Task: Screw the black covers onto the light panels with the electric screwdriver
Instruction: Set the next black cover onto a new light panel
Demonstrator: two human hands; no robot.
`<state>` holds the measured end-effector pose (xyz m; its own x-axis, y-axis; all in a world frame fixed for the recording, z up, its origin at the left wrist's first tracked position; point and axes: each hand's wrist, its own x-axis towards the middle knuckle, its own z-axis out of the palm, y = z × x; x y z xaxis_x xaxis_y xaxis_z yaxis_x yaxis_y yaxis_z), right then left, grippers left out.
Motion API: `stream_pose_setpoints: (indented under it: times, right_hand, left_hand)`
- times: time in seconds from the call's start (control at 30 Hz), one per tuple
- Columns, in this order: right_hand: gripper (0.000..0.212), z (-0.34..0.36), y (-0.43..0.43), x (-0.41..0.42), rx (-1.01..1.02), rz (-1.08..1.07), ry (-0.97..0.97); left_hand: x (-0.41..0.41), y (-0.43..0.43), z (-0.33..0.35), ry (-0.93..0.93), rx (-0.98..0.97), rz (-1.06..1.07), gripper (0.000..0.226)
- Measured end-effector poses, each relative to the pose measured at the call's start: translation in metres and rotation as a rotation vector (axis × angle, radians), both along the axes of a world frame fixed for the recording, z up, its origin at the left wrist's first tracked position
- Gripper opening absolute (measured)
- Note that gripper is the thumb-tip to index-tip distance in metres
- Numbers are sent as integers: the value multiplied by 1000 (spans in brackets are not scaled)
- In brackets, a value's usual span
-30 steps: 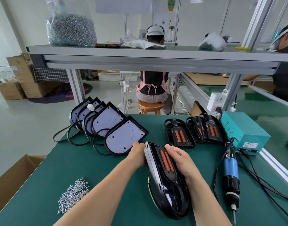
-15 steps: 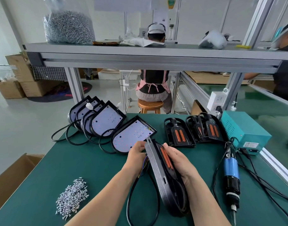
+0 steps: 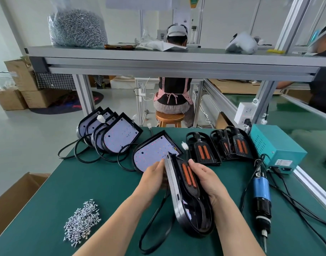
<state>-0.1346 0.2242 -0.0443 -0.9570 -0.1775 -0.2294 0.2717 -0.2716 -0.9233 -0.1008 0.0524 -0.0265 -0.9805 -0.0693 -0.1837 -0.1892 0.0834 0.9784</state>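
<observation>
I hold a light panel with a black cover [image 3: 191,198] on it, tilted up on its edge over the green table. My left hand [image 3: 152,180] grips its left side and my right hand [image 3: 207,180] grips the cover with orange strips. Its black cable [image 3: 154,224] loops below. Another light panel [image 3: 153,152] lies face up just behind, and several more panels [image 3: 119,134] lean stacked at the back left. Spare black covers [image 3: 203,150] lie at the back right. The electric screwdriver [image 3: 261,198] lies on the table to the right. A pile of screws [image 3: 82,221] sits front left.
A teal power box [image 3: 275,145] stands at the back right with cables [image 3: 297,204] trailing across the table. A shelf [image 3: 158,58] above carries a bag of screws [image 3: 76,26]. A cardboard box [image 3: 12,196] stands left of the table. A person [image 3: 174,95] sits beyond.
The panel with its cover has tipped further up on its edge, its cable now hangs below, and the loose panel behind has shifted to the right.
</observation>
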Motion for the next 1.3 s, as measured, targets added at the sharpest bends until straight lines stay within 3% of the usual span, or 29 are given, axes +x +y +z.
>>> stream_pose_setpoints:
  times: [0.07, 0.17, 0.3, 0.4, 0.5, 0.6, 0.77, 0.93, 1.03, 1.2, 1.3]
  right_hand:
    - [35, 0, 4, -2, 75, -35, 25]
    - [24, -4, 8, -5, 373, -90, 127]
    - [15, -11, 8, -2, 566, -86, 245]
    - [13, -13, 11, 0, 668, -121, 271]
    - [18, -10, 8, 3, 770, -158, 277]
    - [20, -9, 2, 8, 754, -169, 258]
    - [17, -12, 0, 22, 526, -270, 180]
    - [14, -5, 3, 28, 376, -232, 185]
    - [19, -6, 9, 29, 421, -158, 198]
    - [19, -5, 19, 27, 391, -97, 188]
    - [20, -4, 21, 30, 410, -81, 196]
  left_hand:
    - [17, -6, -1, -105, 109, -55, 66]
    - [38, -10, -6, -165, 263, -138, 64]
    - [52, -4, -14, -65, 11, -150, 59]
    - [55, -2, -17, 44, -352, -23, 56]
    - [57, -10, -23, 70, -407, 22, 69]
    - [62, -19, -26, 96, -417, -14, 59]
    - [79, -16, -33, 240, -547, 11, 43]
    - [100, -15, -28, 308, -441, 47, 32]
    - [125, -27, -33, 449, -629, 18, 27]
    - [154, -38, -49, 467, -916, -339, 48]
    - [143, -42, -48, 495, -868, -212, 26]
